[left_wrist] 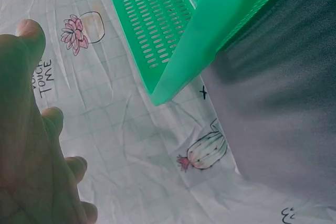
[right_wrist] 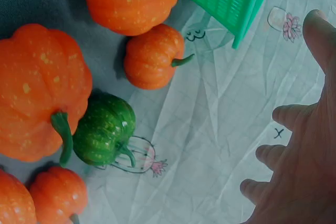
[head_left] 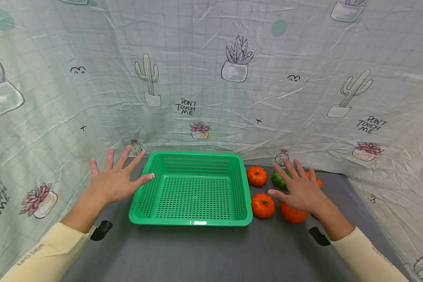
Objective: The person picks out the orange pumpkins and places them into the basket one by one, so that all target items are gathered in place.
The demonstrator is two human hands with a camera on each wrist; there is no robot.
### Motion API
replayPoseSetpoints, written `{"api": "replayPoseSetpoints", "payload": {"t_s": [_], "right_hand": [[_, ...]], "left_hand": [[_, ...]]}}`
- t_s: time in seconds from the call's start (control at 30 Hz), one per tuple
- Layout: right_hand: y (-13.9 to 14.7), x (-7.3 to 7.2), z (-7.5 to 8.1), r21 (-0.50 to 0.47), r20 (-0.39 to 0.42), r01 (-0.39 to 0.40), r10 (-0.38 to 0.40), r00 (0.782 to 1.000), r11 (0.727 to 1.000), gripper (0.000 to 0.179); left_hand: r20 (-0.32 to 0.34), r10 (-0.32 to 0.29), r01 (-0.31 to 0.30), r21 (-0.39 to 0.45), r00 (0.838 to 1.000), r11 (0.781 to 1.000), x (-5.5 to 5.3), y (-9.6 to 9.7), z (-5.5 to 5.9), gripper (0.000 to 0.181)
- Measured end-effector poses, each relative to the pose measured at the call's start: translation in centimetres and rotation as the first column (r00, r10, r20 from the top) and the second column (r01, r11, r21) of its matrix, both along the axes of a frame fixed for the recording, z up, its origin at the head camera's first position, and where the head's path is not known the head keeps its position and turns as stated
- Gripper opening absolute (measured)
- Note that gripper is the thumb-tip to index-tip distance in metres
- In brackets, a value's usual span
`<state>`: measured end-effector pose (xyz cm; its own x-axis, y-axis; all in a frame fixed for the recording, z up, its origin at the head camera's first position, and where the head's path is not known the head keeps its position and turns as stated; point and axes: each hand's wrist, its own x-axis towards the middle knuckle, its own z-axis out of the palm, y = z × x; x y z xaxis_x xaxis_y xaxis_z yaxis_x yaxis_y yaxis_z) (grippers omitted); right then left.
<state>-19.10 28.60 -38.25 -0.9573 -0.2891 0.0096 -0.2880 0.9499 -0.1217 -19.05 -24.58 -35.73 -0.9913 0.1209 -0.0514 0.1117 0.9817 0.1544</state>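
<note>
A green plastic basket (head_left: 194, 222) with perforated sides stands in the middle of the grey surface, nothing inside it. My left hand (head_left: 114, 180) hovers at its left side, fingers spread and holding nothing. Over the pumpkins on the right, my right hand (head_left: 301, 192) is spread out too, with no thing in its grasp. Beside the basket's right wall sit two orange pumpkins, one farther back (head_left: 257, 176) and one nearer (head_left: 263, 205). A green pumpkin (right_wrist: 105, 129) and further orange pumpkins (right_wrist: 39, 93) lie under and around the right hand, partly hidden by it in the head view.
A pale sheet (head_left: 204, 86) printed with cacti and lettering hangs behind and along both sides. The grey cloth (head_left: 194, 254) covers the work surface in front of the basket. Black straps (head_left: 101, 230) show at both wrists.
</note>
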Motion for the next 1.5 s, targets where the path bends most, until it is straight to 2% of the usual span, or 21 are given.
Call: {"api": "replayPoseSetpoints", "payload": {"t_s": [0.47,1.13,1.5], "right_hand": [[-0.2,0.6,-1.4,-0.019,-0.01,-0.009,0.009,1.0,1.0,0.089],[-0.6,1.0,-3.4,-0.042,0.0,-0.025,0.025,1.0,0.999,0.089],[-0.8,1.4,-4.7,-0.078,-0.007,-0.076,0.075,0.997,0.994,0.089]], "left_hand": [[0.011,0.003,-0.003,0.012,1.0,1.0,0.3,-0.5,-1.0,0.098],[0.004,0.007,-0.007,0.02,1.0,1.0,0.9,-1.5,-3.7,0.095],[-0.005,-0.003,0.003,0.048,1.0,0.999,0.2,-1.8,-5.0,0.099]]}}
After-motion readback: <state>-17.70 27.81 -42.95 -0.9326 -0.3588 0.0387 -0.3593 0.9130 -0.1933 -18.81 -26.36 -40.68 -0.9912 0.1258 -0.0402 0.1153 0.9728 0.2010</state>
